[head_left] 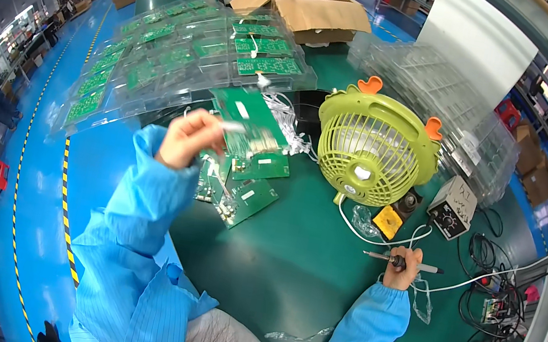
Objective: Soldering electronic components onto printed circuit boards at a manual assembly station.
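Observation:
My left hand (pixel 190 140) is raised over the left part of the bench, its fingers pinched on a small white piece (pixel 232 126); motion blur hides its exact kind. Beneath it lie green circuit boards (pixel 250 200), some with pale components and white wires. A bundle of white wires (pixel 285 120) rests beside the boards. On the right, my right hand (pixel 403 267) grips a soldering iron (pixel 380 256) whose tip points left. Just beyond that hand are a yellow sponge (pixel 388 223) in a dark holder and a soldering station box (pixel 453 208) with a knob.
A green fan (pixel 370 147) with orange ear-like pieces stands at the bench's back middle. Clear plastic trays of boards (pixel 184 56) are at far left, more trays (pixel 447 103) at far right. A cardboard box (pixel 309 12) sits behind. Black cables (pixel 493 261) tangle at right.

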Tool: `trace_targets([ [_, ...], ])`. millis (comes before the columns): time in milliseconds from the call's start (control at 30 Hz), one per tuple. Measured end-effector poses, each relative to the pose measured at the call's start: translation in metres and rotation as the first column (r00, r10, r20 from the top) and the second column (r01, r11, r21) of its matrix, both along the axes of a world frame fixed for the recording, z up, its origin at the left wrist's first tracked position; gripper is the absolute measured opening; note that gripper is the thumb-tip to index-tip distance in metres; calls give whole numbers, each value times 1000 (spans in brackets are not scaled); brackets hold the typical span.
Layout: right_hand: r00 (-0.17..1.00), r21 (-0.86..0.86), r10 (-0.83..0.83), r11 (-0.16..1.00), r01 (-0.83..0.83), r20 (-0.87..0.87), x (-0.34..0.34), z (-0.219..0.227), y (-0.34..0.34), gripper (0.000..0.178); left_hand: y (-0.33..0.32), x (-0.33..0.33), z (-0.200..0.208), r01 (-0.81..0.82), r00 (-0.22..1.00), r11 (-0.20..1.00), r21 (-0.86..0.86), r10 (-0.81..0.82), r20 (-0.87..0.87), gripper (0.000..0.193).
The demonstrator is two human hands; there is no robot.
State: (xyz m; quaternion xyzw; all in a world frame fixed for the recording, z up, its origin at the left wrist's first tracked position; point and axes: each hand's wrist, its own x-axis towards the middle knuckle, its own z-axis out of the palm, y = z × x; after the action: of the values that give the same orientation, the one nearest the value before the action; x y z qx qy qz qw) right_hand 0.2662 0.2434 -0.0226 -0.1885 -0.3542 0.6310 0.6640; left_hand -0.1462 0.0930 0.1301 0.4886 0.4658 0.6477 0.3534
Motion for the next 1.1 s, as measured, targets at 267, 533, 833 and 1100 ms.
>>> trace_targets([
  [267, 1000, 5, 14, 1000, -14, -8, -2, 2, -1, 24, 36, -100, 8, -252, 967, 967, 29, 251, 34, 15],
  [533, 999, 29, 53, 998, -53, -13, 2, -3, 0, 25, 112, -194, 45, -522, 798, 840, -151, 543, 260, 20],
  [833, 998, 36, 60, 998, -59, -1, 6, -9, 4, 24, 202, -277, 29, -636, 741, 749, -184, 660, 125, 22],
  [1100, 997, 53, 61, 997, -63, 37, 6, -12, 6, 22, 249, -325, 19, -737, 655, 668, -108, 744, 132, 20],
])
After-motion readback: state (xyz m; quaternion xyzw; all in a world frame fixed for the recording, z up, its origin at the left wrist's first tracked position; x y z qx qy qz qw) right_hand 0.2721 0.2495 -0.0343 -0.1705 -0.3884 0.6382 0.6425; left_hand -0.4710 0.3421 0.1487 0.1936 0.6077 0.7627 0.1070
